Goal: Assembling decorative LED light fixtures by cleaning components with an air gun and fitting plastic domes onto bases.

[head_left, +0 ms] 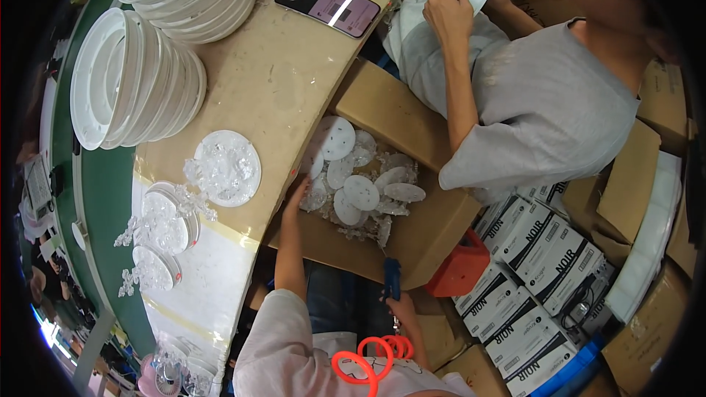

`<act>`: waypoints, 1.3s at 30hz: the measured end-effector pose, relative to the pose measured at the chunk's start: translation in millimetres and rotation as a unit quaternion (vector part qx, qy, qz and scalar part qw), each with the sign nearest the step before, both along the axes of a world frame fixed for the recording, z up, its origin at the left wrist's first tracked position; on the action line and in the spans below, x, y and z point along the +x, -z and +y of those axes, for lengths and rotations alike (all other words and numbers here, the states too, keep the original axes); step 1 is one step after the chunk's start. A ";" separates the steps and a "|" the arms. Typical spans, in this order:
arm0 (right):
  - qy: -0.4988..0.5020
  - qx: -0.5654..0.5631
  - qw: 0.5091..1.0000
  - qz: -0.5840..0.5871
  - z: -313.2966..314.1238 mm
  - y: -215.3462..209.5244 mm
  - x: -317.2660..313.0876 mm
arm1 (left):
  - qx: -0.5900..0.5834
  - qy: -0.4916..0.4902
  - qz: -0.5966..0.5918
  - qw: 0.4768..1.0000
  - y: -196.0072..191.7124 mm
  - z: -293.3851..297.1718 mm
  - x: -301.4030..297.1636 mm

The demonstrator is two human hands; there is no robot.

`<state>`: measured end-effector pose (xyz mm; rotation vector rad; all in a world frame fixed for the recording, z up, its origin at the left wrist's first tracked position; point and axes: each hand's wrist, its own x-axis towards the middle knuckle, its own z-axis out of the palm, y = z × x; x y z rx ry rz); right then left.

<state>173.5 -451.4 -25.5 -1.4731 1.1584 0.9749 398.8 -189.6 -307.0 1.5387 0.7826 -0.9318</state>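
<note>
At the left side of an open cardboard box (446,231), my left hand (298,192) reaches in beside the table edge. Its fingers are small and partly hidden, close to a white disc (314,164); whether they grip it I cannot tell. A jumble of white round discs (361,192) with clear plastic pieces fills the box. My right hand (401,307) is closed around a blue air tool (393,278) with a thin tip, at the box's near wall. An orange coiled hose (376,359) hangs below that hand.
Tall stacks of white rings (110,81), a phone (327,4) and discs with clear pieces (223,169) are on the table (272,95). Right of me, a co-worker (544,103) handles a small white part. A red bin (460,265) and printed cartons (529,287) stand beside the box.
</note>
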 end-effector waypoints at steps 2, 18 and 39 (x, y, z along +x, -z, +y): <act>0.005 0.003 1.000 -0.006 0.9 -0.9 1.8 | 0.037 -0.018 0.027 0.999 -0.6 8.1 0.2; 0.004 0.016 1.000 -0.002 15.3 -1.5 7.7 | -0.031 -0.124 -0.008 0.992 0.1 10.4 29.5; -0.019 0.003 1.000 -0.001 26.7 -5.5 9.1 | -0.131 -0.269 -0.063 0.952 -4.9 -0.2 42.3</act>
